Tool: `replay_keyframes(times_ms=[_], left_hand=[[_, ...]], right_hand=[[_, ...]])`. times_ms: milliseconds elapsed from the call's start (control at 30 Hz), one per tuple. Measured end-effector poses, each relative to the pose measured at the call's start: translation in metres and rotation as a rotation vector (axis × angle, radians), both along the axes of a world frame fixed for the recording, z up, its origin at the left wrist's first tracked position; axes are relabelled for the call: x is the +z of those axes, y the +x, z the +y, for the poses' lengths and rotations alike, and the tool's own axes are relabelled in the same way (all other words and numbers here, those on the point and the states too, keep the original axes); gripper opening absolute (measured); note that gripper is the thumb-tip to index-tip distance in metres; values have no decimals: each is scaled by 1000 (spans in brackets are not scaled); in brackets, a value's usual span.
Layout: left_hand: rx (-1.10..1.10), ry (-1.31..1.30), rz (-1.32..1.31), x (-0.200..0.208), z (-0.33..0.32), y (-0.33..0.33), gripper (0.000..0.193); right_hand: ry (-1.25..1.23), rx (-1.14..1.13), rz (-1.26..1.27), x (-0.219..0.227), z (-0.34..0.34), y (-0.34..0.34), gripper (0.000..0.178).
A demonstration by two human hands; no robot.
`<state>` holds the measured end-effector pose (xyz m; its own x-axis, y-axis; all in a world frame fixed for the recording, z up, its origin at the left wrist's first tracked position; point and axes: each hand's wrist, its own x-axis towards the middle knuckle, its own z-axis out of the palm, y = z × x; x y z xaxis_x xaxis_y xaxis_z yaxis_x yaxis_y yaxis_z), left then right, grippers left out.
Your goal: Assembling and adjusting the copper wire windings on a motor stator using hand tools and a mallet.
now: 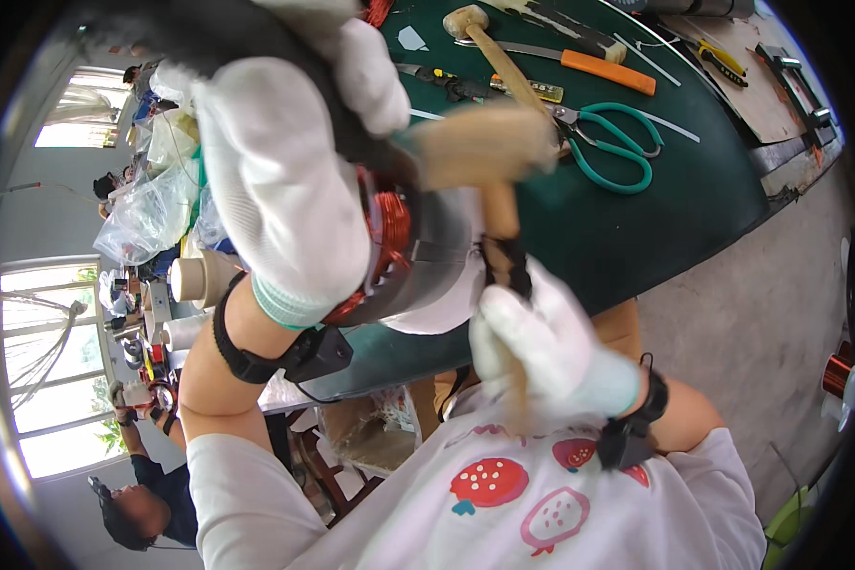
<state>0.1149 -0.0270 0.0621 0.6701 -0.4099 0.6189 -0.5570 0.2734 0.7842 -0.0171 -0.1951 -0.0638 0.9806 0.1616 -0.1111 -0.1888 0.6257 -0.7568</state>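
The motor stator (404,256), a grey steel shell with copper windings (385,228) showing at its end, sits under my left hand (285,190), whose gloved fingers (370,76) are wrapped tight over its top, holding it at the edge of the green surface (636,218). My right hand (537,332) is closed firmly round the handle of a wooden mallet (484,147), whose head is just above and to the right of my left fingers, blurred.

The head is very near my left fingers, so a stray blow could catch them. A hit landing askew could, I judge, nick the copper wire or bend the coil end. The stator overhangs the surface's edge, and a hard knock might tip it off. Beyond the mallet head lie green-handled scissors (613,142) and a second mallet (489,43).
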Motion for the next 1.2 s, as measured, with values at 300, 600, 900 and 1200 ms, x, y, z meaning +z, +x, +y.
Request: replay_keyframes(times_ms=[300, 600, 900, 1200], left_hand=[[-213, 39, -66, 6, 6, -5, 68], [-46, 12, -3, -4, 16, -5, 77], [-1, -107, 30, 0, -12, -15, 64], [33, 36, 15, 10, -1, -21, 74]], right_hand=[[-146, -515, -42, 22, -47, 7, 32], [12, 62, 143, 9, 17, -21, 21], [-12, 109, 201, 20, 45, -32, 23], [-87, -31, 198, 15, 6, -19, 32]])
